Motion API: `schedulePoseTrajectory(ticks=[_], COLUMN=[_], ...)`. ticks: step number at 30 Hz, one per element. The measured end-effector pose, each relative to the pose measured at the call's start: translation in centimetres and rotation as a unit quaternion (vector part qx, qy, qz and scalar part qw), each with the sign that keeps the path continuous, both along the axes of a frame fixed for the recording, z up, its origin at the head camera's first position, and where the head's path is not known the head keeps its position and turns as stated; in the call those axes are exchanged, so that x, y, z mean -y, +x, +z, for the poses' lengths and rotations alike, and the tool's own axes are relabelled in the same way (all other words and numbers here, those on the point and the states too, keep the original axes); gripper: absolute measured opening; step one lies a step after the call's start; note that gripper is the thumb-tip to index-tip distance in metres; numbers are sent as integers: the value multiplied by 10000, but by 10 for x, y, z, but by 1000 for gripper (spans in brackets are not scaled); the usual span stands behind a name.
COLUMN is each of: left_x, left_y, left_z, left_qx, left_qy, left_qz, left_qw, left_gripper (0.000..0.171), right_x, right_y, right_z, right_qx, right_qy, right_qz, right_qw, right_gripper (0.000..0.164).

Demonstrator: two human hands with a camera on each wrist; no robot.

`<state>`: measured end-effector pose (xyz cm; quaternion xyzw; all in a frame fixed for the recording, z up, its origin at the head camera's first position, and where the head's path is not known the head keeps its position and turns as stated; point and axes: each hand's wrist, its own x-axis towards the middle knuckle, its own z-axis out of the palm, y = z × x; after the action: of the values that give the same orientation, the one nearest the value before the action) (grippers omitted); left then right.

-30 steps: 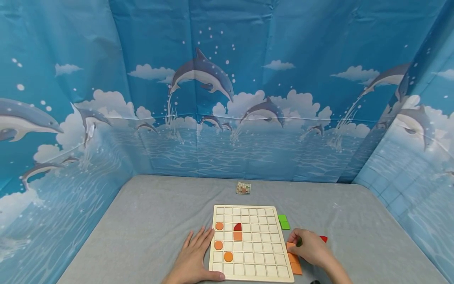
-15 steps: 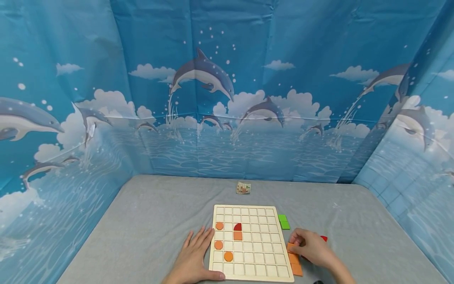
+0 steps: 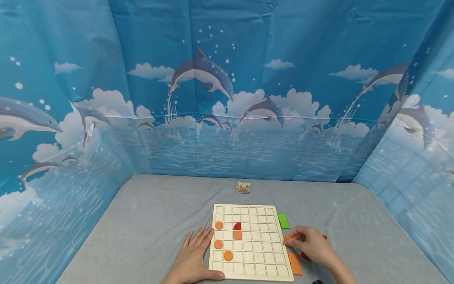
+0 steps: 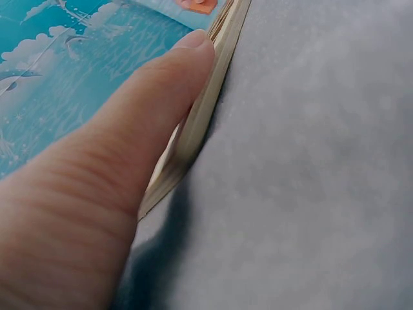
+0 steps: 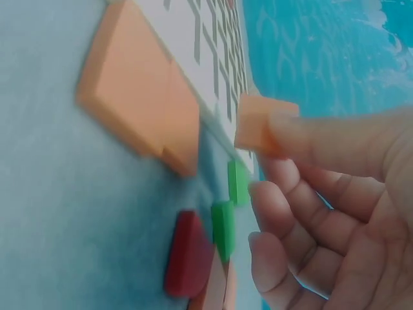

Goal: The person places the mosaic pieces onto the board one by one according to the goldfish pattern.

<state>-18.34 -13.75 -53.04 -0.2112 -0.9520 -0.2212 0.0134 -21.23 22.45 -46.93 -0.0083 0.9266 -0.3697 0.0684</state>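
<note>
A cream wooden grid board lies on the table. My left hand rests along its left side, fingers spread, with the thumb on the near edge. At the board's right edge, my right hand pinches an orange square tile between thumb and fingers, raised off the others. On the board sit several orange pieces: round discs at the left, and an orange square just below a dark red quarter-circle.
Orange square tiles lie against the board's lower right side. Green tiles are farther up that side. A red piece lies near the right hand. Beyond the board is a small patterned card. A dolphin-print curtain surrounds the table.
My right hand has picked up the top orange square tile from beside the board and moved it slightly left, to the board's edge. The left hand has stayed in place.
</note>
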Motion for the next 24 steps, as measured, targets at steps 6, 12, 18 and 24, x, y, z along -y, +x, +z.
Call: schedulePoseTrajectory(ticks=[6,12,18,24], left_x=[0,0,0,-1], left_y=[0,-1,0,1], left_z=[0,-1,0,1], left_qx=[16,17,-11,-74], left_qy=[-28,-64,-53,-38], left_qz=[14,26,22,10], left_qw=[10000,10000,10000,10000], left_gripper=[122,123,123,123], right_x=[7,17,32,47], right_y=[-2,-4,-8,-12], right_z=[2,5,4,1], right_qx=[-385,-708,-938,-1016], right_qy=[-176,-363,-457,-638], right_qz=[322,730,1109,1370], right_qw=[9986,9942,9883,9833], right_gripper=[12,14,9,7])
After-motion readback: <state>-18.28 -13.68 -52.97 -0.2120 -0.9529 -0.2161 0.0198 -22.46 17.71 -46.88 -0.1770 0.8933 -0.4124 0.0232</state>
